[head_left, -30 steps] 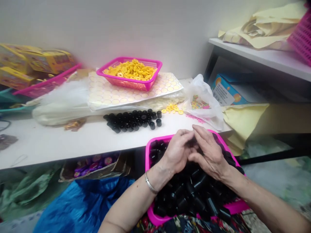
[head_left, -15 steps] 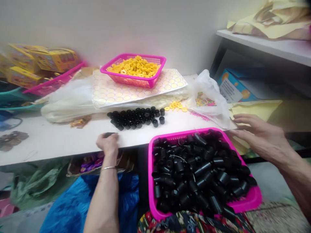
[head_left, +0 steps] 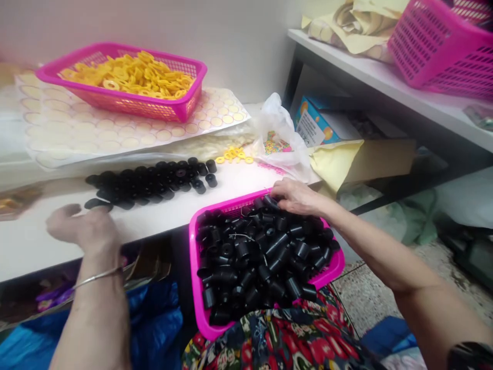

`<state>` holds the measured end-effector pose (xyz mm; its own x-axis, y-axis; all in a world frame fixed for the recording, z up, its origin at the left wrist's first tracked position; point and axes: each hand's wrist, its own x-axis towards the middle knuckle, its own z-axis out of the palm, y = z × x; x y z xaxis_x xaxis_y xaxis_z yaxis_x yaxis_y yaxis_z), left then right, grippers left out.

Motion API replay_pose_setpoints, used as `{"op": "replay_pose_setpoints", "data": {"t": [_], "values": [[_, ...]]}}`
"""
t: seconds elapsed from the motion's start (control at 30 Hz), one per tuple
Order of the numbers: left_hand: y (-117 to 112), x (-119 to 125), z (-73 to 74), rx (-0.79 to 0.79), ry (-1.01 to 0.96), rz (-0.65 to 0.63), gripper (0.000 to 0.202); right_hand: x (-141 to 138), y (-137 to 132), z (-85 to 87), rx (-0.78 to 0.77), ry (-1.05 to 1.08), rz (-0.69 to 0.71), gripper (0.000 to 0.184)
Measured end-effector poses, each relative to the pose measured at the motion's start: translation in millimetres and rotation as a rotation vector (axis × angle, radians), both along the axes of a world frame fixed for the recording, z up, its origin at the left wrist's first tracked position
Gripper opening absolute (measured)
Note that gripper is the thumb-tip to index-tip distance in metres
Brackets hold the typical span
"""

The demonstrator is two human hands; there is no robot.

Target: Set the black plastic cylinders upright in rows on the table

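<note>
My left hand [head_left: 84,226], smeared by motion, is over the white table edge, with its fingers curled at a short black plastic cylinder [head_left: 98,204]. Just behind it, several rows of the same black cylinders [head_left: 154,180] stand packed together on the tabletop. My right hand [head_left: 295,197] reaches over the far rim of a pink basket [head_left: 193,267], its fingers closed on a black cylinder [head_left: 271,202] there. The basket rests at my lap, heaped with loose black cylinders [head_left: 265,252]; a few thin pale strands lie among them.
Behind the rows, a pink basket of yellow rings [head_left: 131,77] sits on a sheet of printed circles [head_left: 227,110]. Loose yellow rings [head_left: 234,154] lie beside a white plastic bag [head_left: 285,133] of small coloured pieces. Rightward are a blue box [head_left: 316,121] and a shelf [head_left: 365,77] bearing another pink basket [head_left: 442,51].
My view has turned right. My left hand has come up to the front left end of the black rows with its cylinder. My right hand has moved from beside the bag into the basket.
</note>
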<state>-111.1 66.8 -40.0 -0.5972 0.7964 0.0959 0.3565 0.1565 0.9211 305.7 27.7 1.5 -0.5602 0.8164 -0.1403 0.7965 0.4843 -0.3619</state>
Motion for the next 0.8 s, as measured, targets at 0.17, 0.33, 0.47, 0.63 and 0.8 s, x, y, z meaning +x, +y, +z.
{"op": "replay_pose_setpoints", "data": {"t": [0.17,0.33,0.47,0.63,0.8], "values": [[-39,99,5.9,0.122,-0.032,-0.447,0.017,0,2,1.6,0.017,-0.073,0.063,0.025],[-52,189,14.6,0.015,-0.130,-1.248,0.022,5,-6,-2.9,-0.102,0.062,-0.036,0.011],[-43,213,1.2,0.114,0.005,-1.435,0.023,3,-18,2.3,-0.235,0.102,-0.083,0.016],[-40,214,-8.9,0.047,-0.070,-1.409,0.022,6,-26,6.8,-0.391,0.256,0.043,0.024],[-51,203,1.9,-0.138,-0.459,-1.175,0.016,13,-34,-0.9,-0.454,0.340,0.045,0.031]]}}
